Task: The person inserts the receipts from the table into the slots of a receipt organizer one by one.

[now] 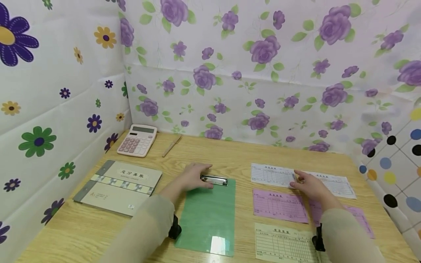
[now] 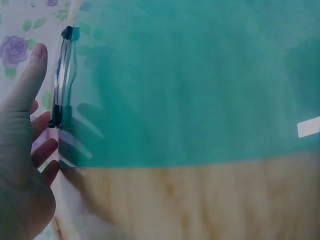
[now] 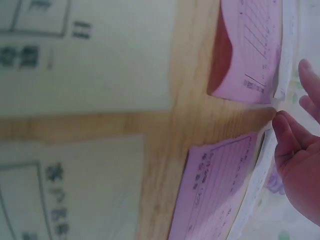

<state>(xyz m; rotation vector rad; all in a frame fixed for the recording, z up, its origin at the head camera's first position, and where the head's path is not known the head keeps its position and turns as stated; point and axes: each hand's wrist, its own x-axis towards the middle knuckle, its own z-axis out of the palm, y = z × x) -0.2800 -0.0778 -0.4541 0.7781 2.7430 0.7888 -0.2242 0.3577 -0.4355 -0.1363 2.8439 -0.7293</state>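
A translucent green clipboard point(image 1: 208, 215) lies on the table, its metal clip point(image 1: 214, 180) towards the back wall. My left hand point(image 1: 193, 177) is at the clip end with thumb and fingers spread; in the left wrist view the clip point(image 2: 61, 77) stands beside the thumb, with no grip on it visible. My right hand point(image 1: 310, 185) hovers around the gap between two white slips point(image 1: 271, 174), its fingers loosely bent and holding nothing that I can see. Pink slips point(image 1: 279, 205) and pale yellow slips point(image 1: 283, 243) lie in rows nearer me, partly hidden by the right arm.
A grey-beige ledger book point(image 1: 121, 186) lies on the left. Behind it are a pink-and-white calculator point(image 1: 138, 140) and a pen point(image 1: 171, 146). Flower-patterned cloth point(image 1: 230, 91) closes off the back of the wooden table point(image 1: 210, 155), with patterned sheets at both sides.
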